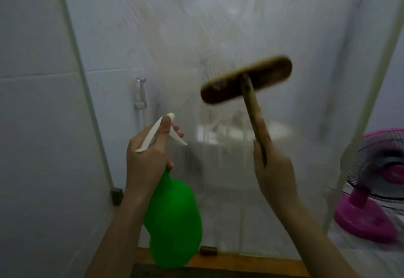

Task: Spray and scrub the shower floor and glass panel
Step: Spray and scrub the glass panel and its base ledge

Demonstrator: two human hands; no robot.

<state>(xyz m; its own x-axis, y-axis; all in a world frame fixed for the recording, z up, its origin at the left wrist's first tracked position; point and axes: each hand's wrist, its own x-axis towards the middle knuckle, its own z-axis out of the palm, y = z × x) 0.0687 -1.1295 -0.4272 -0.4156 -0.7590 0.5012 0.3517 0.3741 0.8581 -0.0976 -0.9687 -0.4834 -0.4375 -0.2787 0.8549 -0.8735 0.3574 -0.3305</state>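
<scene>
Streaky glass panel [218,26], wooden brush [246,80]

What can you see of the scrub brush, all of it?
The scrub brush is T-shaped: a brown oblong head, wood by its look, on a pale, stained handle joined mid-head. The head is motion-blurred and tilted, right end higher, raised in front of the glass panel; contact with the glass cannot be told. The right hand holds the handle's lower end, fingers curled round it.
</scene>
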